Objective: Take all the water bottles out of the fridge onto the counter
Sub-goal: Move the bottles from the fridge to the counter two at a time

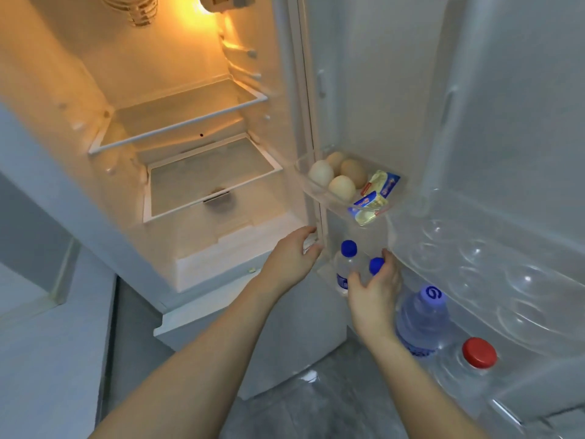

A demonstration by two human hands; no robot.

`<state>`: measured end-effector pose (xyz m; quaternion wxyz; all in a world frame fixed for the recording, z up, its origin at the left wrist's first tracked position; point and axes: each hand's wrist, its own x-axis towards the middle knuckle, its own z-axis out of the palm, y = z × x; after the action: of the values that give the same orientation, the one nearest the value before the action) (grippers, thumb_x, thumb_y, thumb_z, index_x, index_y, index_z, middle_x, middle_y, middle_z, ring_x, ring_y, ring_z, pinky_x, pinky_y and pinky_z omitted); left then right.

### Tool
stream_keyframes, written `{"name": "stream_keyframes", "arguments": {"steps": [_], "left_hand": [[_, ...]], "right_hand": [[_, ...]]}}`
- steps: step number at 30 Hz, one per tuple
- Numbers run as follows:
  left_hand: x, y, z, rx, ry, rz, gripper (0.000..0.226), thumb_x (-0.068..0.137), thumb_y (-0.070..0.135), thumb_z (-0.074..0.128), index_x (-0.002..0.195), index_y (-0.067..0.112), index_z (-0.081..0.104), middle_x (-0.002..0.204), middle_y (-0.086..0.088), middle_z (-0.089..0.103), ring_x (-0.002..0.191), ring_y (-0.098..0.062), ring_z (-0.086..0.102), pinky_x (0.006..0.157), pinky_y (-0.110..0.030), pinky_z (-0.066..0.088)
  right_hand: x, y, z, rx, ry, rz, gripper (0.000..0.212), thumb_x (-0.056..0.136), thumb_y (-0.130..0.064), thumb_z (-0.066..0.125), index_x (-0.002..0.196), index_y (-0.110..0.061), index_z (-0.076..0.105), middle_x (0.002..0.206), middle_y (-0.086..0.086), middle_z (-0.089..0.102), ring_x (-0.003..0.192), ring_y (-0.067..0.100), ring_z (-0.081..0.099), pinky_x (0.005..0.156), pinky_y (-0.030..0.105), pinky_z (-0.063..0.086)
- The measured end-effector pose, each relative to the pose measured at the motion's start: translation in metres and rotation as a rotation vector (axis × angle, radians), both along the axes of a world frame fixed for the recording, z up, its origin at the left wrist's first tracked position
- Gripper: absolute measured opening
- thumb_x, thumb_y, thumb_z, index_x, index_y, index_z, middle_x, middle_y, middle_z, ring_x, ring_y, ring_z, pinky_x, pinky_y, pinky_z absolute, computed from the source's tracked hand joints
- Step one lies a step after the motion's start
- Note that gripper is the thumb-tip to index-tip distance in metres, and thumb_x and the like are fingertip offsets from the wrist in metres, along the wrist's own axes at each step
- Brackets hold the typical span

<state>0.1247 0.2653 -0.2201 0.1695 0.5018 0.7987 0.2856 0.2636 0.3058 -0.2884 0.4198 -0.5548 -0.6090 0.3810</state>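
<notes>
R hand [375,288] curls, fingers spread, round small clear blue-capped plastic water bottle [376,266] in door shelf, grip unconfirmed; L hand [292,258] relaxed; likely light, slippery w/ condensation, so grasp mid-body.

The second blue-capped bottle [376,266] is being largely hidden by the right hand [375,291], only its cap being shown. The lower part of the first blue-capped bottle [345,267] is being covered by the same hand's thumb. The body of the red-capped bottle [479,352] is being blurred behind the clear door shelf [506,280]. The print on the butter packets [373,198] is being rendered too small to read. Both forearms are being cut off by the bottom edge.
</notes>
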Motion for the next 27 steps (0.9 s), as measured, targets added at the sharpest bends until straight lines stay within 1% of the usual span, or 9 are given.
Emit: {"name": "stream_keyframes", "arguments": {"steps": [1, 4, 7, 11, 14, 17, 20, 24, 27], "left_hand": [[0.002, 0.006, 0.000, -0.022, 0.007, -0.032, 0.045, 0.101, 0.030, 0.051, 0.144, 0.018, 0.048, 0.147, 0.000, 0.051, 0.135, -0.017, 0.046, 0.097, -0.019, 0.032], [0.007, 0.025, -0.007, -0.102, 0.020, -0.122, 0.049, 0.099, 0.030, 0.053, 0.146, 0.018, 0.045, 0.149, -0.001, 0.049, 0.136, -0.018, 0.046, 0.106, -0.025, 0.034], [0.013, 0.037, -0.012, -0.145, -0.029, -0.166, 0.051, 0.096, 0.031, 0.057, 0.145, 0.020, 0.046, 0.147, 0.000, 0.051, 0.133, -0.018, 0.048, 0.109, -0.034, 0.040], [0.020, 0.046, -0.022, -0.151, -0.081, -0.206, 0.042, 0.092, 0.029, 0.059, 0.134, 0.023, 0.054, 0.130, -0.001, 0.061, 0.118, -0.020, 0.057, 0.101, -0.041, 0.047], [0.022, 0.048, -0.028, -0.118, -0.045, -0.187, 0.029, 0.094, 0.025, 0.057, 0.123, 0.019, 0.056, 0.120, -0.005, 0.064, 0.107, -0.024, 0.059, 0.092, -0.039, 0.049], [0.016, 0.038, -0.031, -0.013, -0.057, -0.086, 0.023, 0.097, 0.024, 0.055, 0.119, 0.016, 0.054, 0.113, -0.006, 0.064, 0.102, -0.025, 0.058, 0.087, -0.037, 0.049], [0.003, 0.020, -0.026, 0.192, -0.160, 0.099, 0.021, 0.097, 0.025, 0.057, 0.117, 0.017, 0.055, 0.105, -0.002, 0.063, 0.090, -0.021, 0.057, 0.082, -0.036, 0.049], [-0.016, -0.010, -0.005, 0.423, -0.236, 0.276, 0.016, 0.097, 0.026, 0.058, 0.112, 0.022, 0.057, 0.101, 0.013, 0.064, 0.095, -0.012, 0.060, 0.083, -0.037, 0.055], [-0.030, -0.039, 0.012, 0.493, -0.194, 0.361, 0.014, 0.097, 0.025, 0.057, 0.112, 0.022, 0.057, 0.101, 0.018, 0.063, 0.092, 0.000, 0.058, 0.078, -0.019, 0.047]], "right_hand": [[0.001, 0.001, -0.005, -0.006, 0.004, -0.013, 0.071, 0.075, -0.031, 0.053, 0.138, -0.003, 0.038, 0.137, 0.018, 0.047, 0.129, 0.035, 0.040, 0.111, 0.050, 0.030], [0.003, 0.004, -0.013, -0.042, 0.053, -0.040, 0.066, 0.078, -0.039, 0.044, 0.137, -0.008, 0.040, 0.140, 0.013, 0.047, 0.131, 0.030, 0.040, 0.111, 0.048, 0.032], [0.003, 0.010, -0.018, -0.019, 0.033, -0.039, 0.060, 0.080, -0.045, 0.039, 0.126, -0.007, 0.049, 0.130, 0.013, 0.054, 0.123, 0.032, 0.046, 0.106, 0.050, 0.036], [0.003, 0.010, -0.021, -0.027, 0.087, -0.029, 0.050, 0.085, -0.038, 0.044, 0.122, -0.006, 0.053, 0.124, 0.012, 0.057, 0.117, 0.029, 0.051, 0.102, 0.051, 0.040], [0.005, 0.011, -0.021, 0.016, 0.149, -0.050, 0.038, 0.091, -0.022, 0.054, 0.126, -0.008, 0.051, 0.127, 0.009, 0.056, 0.120, 0.026, 0.050, 0.106, 0.048, 0.038], [0.006, 0.009, -0.013, 0.072, 0.206, -0.058, 0.038, 0.093, -0.014, 0.058, 0.130, -0.006, 0.048, 0.132, 0.012, 0.054, 0.125, 0.027, 0.048, 0.110, 0.048, 0.033], [-0.003, 0.005, 0.005, 0.140, 0.250, -0.014, 0.041, 0.093, -0.021, 0.056, 0.126, 0.002, 0.049, 0.127, 0.019, 0.053, 0.122, 0.032, 0.047, 0.107, 0.052, 0.033], [-0.023, -0.002, 0.033, 0.273, 0.313, 0.067, 0.029, 0.091, -0.021, 0.057, 0.108, 0.002, 0.054, 0.109, 0.017, 0.057, 0.106, 0.032, 0.051, 0.097, 0.050, 0.039], [-0.046, -0.011, 0.049, 0.330, 0.339, 0.138, 0.025, 0.091, -0.010, 0.061, 0.112, 0.001, 0.055, 0.115, 0.016, 0.056, 0.111, 0.031, 0.051, 0.101, 0.039, 0.039]]}}
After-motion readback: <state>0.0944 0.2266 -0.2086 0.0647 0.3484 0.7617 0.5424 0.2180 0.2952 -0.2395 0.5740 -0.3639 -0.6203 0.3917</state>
